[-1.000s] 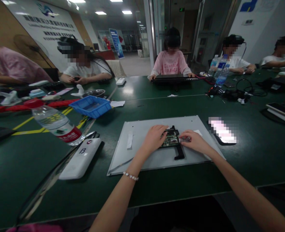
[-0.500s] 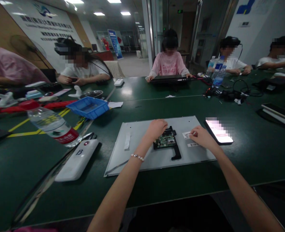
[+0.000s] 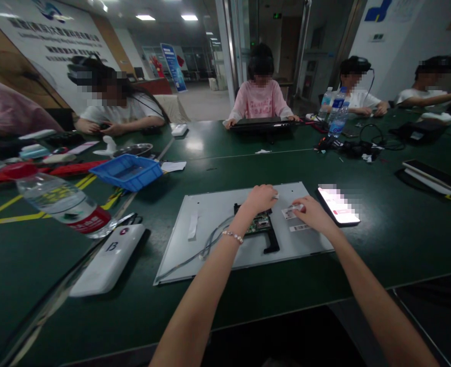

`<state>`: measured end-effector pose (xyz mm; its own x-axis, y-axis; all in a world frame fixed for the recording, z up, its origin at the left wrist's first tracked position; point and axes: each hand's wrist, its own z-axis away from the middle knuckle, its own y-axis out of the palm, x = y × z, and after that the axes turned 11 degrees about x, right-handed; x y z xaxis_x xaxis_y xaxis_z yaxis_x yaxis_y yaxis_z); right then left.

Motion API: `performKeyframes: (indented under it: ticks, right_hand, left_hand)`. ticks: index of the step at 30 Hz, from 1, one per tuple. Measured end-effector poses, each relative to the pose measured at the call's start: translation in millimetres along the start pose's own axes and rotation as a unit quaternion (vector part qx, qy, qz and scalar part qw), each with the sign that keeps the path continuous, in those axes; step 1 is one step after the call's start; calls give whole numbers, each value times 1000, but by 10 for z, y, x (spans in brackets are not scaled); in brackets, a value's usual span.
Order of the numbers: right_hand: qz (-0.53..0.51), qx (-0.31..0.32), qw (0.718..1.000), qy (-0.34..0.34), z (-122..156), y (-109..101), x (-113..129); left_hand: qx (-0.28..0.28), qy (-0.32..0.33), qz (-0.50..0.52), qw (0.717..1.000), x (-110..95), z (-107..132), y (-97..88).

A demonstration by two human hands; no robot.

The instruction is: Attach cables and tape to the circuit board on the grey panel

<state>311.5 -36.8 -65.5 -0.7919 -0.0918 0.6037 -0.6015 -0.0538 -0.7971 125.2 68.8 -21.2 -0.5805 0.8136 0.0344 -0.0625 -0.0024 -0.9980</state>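
A flat grey-white panel (image 3: 179, 244) lies before me on the table. On it sit a green circuit board (image 3: 261, 223) and a black bracket (image 3: 273, 240). My left hand (image 3: 261, 199) is closed over the board's upper edge, with a small white bit at its fingertips. My right hand (image 3: 312, 213) pinches just beside a printed label (image 3: 287, 214); whatever lies between its fingers is too small to name. A grey cable (image 3: 187, 261) runs across the panel's left side, partly behind my left forearm. A white strip (image 3: 193, 226) rests farther left.
A lit phone (image 3: 336, 206) lies right of the panel. To the left are a white device marked 13 (image 3: 108, 262), a tilted water bottle (image 3: 70, 204) and a blue tray (image 3: 128, 176). Several people sit around the table; one opposite holds a dark flat panel (image 3: 261, 125).
My left hand has moved right across the board, uncovering more of the grey cable. My right hand remains by the label. The camera view has shifted slightly right.
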Motion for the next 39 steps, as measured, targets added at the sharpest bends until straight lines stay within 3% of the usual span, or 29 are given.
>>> performKeyframes:
  ticks: [4,9,15,23,30,35,39]
  right_hand:
    - [19,-14,1000,-2,1,4,32]
    - [24,-33,999,-28,1,-16,72]
    - [23,-54,997,-46,18,-17,137]
    - [49,-71,994,-62,-54,91,133]
    - [126,0,985,-117,-347,91,234]
    - [198,12,978,-64,-557,77,363]
    - [224,-2,974,-36,-564,145,421]
  left_hand:
    - [-29,-38,41,998,160,340,-19]
    - [-79,-60,169,981,352,872,-15]
    - [19,-4,342,939,457,1268,48]
    - [51,26,389,920,520,1367,186]
    - [41,19,391,919,491,1383,181]
    - [40,16,393,918,471,1389,155]
    - [41,17,396,917,468,1393,145]
